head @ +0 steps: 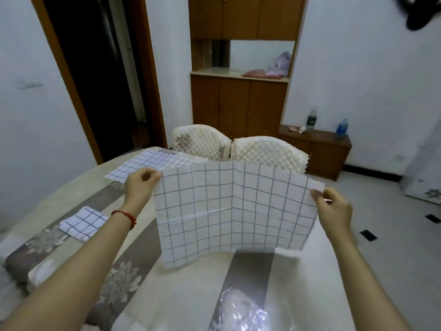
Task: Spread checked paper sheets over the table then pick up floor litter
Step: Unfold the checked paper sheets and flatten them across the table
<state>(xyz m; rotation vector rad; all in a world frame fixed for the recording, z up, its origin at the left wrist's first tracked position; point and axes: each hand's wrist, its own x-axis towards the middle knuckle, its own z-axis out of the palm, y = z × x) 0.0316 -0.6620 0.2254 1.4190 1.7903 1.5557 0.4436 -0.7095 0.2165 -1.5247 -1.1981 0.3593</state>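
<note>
I hold an unfolded checked paper sheet (pixel 233 211) upright above the table (pixel 195 278). My left hand (pixel 140 185) pinches its top left corner and my right hand (pixel 334 209) pinches its top right corner. The sheet's lower edge hangs just over the tabletop. Another checked sheet (pixel 152 164) lies spread flat at the table's far left. A folded checked sheet (pixel 83 223) lies on the left side, beside my left forearm. Two small dark bits of litter (pixel 368 235) (pixel 433 218) lie on the floor to the right.
Two quilted white chairs (pixel 267 151) stand at the table's far edge. Behind them are a wooden cabinet (pixel 241 103) and a low wooden stand (pixel 319 149) with two bottles. A dark doorway (pixel 100 75) opens at the left. White tiled floor lies on the right.
</note>
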